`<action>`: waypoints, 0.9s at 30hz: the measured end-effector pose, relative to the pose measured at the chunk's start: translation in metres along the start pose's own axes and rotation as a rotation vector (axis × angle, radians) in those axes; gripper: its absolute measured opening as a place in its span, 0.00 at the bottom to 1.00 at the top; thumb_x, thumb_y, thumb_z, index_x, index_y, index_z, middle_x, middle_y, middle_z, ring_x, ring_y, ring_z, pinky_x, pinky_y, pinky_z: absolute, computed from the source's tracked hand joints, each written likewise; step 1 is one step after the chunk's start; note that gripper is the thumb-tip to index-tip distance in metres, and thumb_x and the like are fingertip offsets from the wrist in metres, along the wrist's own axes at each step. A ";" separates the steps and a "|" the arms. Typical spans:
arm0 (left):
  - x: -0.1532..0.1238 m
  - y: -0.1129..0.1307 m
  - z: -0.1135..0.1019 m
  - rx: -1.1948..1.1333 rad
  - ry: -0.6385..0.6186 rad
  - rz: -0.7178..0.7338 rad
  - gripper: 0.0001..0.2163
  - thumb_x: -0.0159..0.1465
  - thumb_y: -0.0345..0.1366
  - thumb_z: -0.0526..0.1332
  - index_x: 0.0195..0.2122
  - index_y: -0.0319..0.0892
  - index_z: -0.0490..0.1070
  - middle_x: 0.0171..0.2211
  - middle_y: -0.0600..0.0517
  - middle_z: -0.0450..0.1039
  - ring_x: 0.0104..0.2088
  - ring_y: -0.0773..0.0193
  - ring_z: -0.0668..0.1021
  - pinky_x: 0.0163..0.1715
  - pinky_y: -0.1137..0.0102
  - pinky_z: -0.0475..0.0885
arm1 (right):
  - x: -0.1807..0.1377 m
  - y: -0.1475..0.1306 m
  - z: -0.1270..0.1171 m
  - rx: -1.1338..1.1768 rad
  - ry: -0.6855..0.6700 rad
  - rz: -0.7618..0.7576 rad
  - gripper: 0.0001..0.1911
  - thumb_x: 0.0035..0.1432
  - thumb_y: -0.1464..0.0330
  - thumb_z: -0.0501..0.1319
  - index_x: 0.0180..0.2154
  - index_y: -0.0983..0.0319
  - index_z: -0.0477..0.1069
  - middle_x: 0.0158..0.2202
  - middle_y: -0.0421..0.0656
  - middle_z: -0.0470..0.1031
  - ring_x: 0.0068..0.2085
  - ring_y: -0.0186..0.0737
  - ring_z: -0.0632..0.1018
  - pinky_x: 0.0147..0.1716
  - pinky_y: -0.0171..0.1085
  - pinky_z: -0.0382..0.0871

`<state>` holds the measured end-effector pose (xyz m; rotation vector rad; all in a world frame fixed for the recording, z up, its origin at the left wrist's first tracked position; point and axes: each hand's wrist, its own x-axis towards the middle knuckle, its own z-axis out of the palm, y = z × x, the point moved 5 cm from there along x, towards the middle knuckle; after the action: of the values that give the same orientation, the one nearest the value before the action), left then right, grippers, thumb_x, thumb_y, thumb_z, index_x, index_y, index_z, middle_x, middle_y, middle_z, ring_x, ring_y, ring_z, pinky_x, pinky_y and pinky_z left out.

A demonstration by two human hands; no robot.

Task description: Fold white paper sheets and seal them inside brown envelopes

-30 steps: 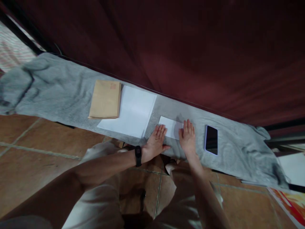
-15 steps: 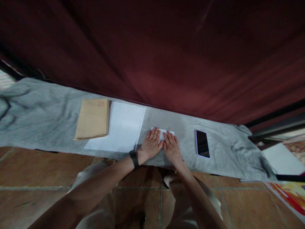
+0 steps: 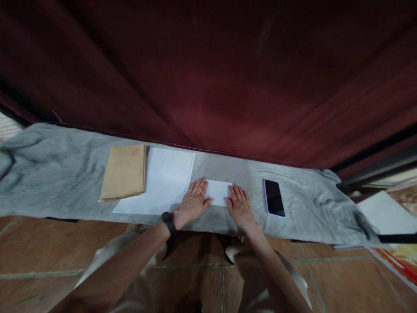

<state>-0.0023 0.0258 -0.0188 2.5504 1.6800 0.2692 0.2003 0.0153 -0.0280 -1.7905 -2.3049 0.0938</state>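
A small folded white paper (image 3: 218, 191) lies on a grey cloth (image 3: 65, 174). My left hand (image 3: 193, 201), with a black band on its wrist, lies flat and open on the paper's left edge. At the paper's right edge my right hand (image 3: 240, 205) rests flat with its fingers stretched out. Neither hand holds anything. To the left sits a stack of white sheets (image 3: 163, 178), touching my left fingertips, and beside it several brown envelopes (image 3: 124, 171).
A dark phone (image 3: 274, 197) lies face up on the cloth right of my right hand. A dark red curtain (image 3: 228, 78) hangs behind the cloth. Brown floor tiles (image 3: 39, 252) are in front. White paper (image 3: 387, 213) and a colourful sheet (image 3: 400, 261) lie at the far right.
My hands came together over the folded paper, then slid apart to its left and right edges. The view shifted, so everything sits further left in the picture.
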 end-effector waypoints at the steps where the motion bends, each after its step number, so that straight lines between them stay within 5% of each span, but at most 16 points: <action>1: -0.001 -0.001 -0.002 -0.006 -0.022 0.033 0.34 0.71 0.50 0.52 0.70 0.27 0.54 0.72 0.32 0.49 0.73 0.46 0.54 0.70 0.52 0.53 | 0.000 0.002 -0.002 0.006 -0.006 -0.005 0.30 0.74 0.59 0.48 0.70 0.65 0.56 0.72 0.53 0.55 0.72 0.52 0.57 0.70 0.54 0.51; 9: -0.004 0.008 -0.022 -0.016 -0.101 0.193 0.26 0.67 0.38 0.61 0.65 0.38 0.64 0.69 0.36 0.60 0.70 0.49 0.62 0.68 0.52 0.57 | -0.005 -0.012 -0.016 0.079 -0.120 -0.216 0.34 0.68 0.54 0.57 0.69 0.61 0.58 0.73 0.52 0.54 0.72 0.52 0.57 0.72 0.59 0.43; 14: 0.000 0.007 -0.031 -0.022 -0.058 0.248 0.21 0.65 0.28 0.58 0.61 0.39 0.70 0.64 0.40 0.68 0.64 0.53 0.71 0.64 0.57 0.64 | 0.001 -0.019 -0.027 0.114 -0.138 -0.265 0.31 0.65 0.62 0.60 0.67 0.60 0.64 0.71 0.49 0.58 0.70 0.47 0.63 0.71 0.52 0.50; 17: 0.004 0.001 -0.045 -0.137 0.030 0.268 0.16 0.69 0.29 0.54 0.54 0.42 0.75 0.56 0.43 0.77 0.56 0.55 0.78 0.60 0.59 0.68 | 0.007 -0.011 -0.034 0.200 -0.103 -0.226 0.27 0.64 0.69 0.56 0.64 0.56 0.68 0.65 0.44 0.69 0.64 0.44 0.71 0.69 0.49 0.58; 22: 0.015 -0.020 -0.071 -0.587 0.269 0.014 0.12 0.71 0.42 0.57 0.41 0.44 0.78 0.39 0.49 0.82 0.40 0.58 0.81 0.44 0.66 0.74 | 0.021 0.017 -0.051 0.635 0.132 0.047 0.17 0.67 0.62 0.54 0.46 0.58 0.80 0.44 0.45 0.83 0.45 0.45 0.82 0.49 0.42 0.75; 27: 0.029 -0.031 -0.053 -1.137 0.360 -0.298 0.12 0.63 0.47 0.64 0.36 0.42 0.74 0.23 0.59 0.67 0.25 0.68 0.71 0.26 0.74 0.65 | 0.033 0.029 -0.050 0.974 0.291 0.254 0.24 0.61 0.49 0.58 0.37 0.62 0.78 0.26 0.41 0.77 0.26 0.38 0.73 0.26 0.35 0.69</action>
<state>-0.0296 0.0630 0.0316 1.4398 1.3273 1.2657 0.2304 0.0498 0.0199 -1.4028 -1.4004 0.7824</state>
